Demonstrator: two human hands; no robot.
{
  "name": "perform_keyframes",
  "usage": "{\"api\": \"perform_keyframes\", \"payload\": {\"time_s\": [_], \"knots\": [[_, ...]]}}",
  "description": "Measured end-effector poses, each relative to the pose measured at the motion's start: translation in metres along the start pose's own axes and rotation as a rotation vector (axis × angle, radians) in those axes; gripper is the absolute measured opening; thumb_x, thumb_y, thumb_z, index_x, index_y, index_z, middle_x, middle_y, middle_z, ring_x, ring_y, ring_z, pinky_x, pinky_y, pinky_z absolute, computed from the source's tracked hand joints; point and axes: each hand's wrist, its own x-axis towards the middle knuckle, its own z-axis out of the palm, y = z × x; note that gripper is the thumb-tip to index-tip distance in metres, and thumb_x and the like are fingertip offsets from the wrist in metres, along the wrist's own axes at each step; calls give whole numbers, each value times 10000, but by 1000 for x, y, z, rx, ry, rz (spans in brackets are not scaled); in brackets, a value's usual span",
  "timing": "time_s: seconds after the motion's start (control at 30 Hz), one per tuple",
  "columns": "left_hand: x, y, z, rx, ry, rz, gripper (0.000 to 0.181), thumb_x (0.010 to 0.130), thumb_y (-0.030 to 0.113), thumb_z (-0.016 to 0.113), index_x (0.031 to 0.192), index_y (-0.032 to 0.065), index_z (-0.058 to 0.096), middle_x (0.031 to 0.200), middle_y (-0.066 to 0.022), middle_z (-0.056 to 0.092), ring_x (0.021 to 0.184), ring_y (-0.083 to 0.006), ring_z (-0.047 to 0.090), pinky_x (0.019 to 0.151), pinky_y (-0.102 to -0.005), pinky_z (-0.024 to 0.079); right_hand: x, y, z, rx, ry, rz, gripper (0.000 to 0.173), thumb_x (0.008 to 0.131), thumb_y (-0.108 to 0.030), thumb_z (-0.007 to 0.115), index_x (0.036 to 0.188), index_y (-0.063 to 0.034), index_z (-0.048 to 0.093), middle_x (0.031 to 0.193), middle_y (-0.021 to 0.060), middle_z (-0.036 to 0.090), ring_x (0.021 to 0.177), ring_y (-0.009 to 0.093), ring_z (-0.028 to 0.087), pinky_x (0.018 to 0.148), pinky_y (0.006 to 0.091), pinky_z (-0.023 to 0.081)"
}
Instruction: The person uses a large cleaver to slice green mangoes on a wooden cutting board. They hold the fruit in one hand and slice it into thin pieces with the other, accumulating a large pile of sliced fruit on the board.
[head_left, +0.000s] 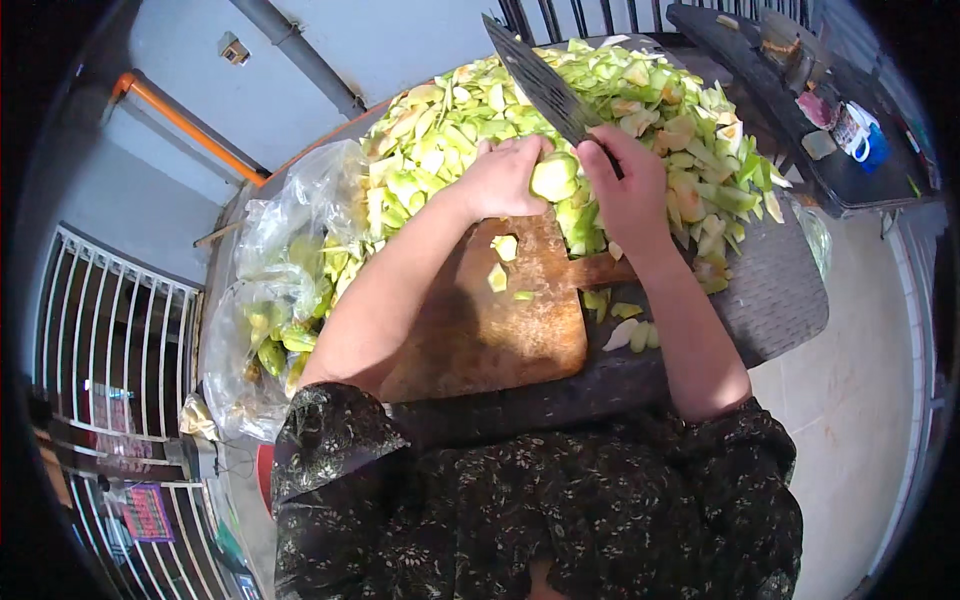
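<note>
My left hand (506, 178) grips a pale green vegetable (554, 177), its cut face turned to the right. Beside it, my right hand (626, 187) holds the handle of a large knife (541, 81). The broad blade points up and to the left, over a big heap of green and whitish slices (450, 142). Below my left hand lies a worn wooden cutting board (517, 330) with a handle on its right side. A few cut pieces (505, 247) rest on the board. The knife's edge is apart from the vegetable.
Left of the board, a clear plastic bag (259, 300) holds whole green vegetables (273, 355). Loose slices (634, 335) lie on the dark woven tabletop (772, 304). A black side table (855, 180) at the upper right bears a mug (853, 129). White metal bars (120, 337) stand at the left.
</note>
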Motion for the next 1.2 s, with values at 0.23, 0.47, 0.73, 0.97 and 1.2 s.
{"api": "perform_keyframes", "payload": {"time_s": [0.23, 0.47, 0.73, 0.97, 1.2], "knots": [[15, 0, 19, -235, 95, 53, 699, 602, 351, 774, 1166, 36, 506, 1122, -207, 575, 1075, -322, 557, 887, -419, 447, -2, 3, 0, 3, 14, -1, 292, 854, -278, 646, 823, 10, 603, 597, 49, 504, 538, 103, 429, 496, 269, 349], [-19, 24, 10, -319, 239, -129, 594, 618, 305, 807, 1046, 7, 523, 947, -189, 635, 918, -303, 626, 807, -390, 483, -5, 12, 1, 129, 3, 95, 290, 887, -274, 613, 862, 14, 586, 609, -5, 467, 584, 65, 390, 523, 251, 337], [-106, -30, 21, -2393, 111, -359, 501, 896, 552, 479, 978, 64, 560, 806, -66, 604, 700, -159, 623, 436, -240, 485, -15, 4, 14, 106, -79, 113, 279, 893, -260, 606, 915, 16, 571, 686, 8, 495, 650, 81, 408, 574, 248, 357], [-170, -21, 7, -2474, 401, -398, 359, 911, 307, 512, 1118, 13, 514, 979, -143, 633, 880, -271, 642, 659, -377, 583, -31, -2, 24, 13, -208, 73, 264, 857, -209, 643, 942, 32, 573, 709, 25, 506, 648, 96, 435, 575, 255, 368], [-191, -27, 33, -2526, 591, 20, 395, 906, 254, 575, 1199, 4, 487, 1094, -158, 582, 959, -270, 604, 691, -340, 577, -42, -8, 30, -50, -273, -83, 340, 804, -271, 679, 952, 18, 580, 758, 66, 544, 674, 164, 502, 613, 284, 412]]}}
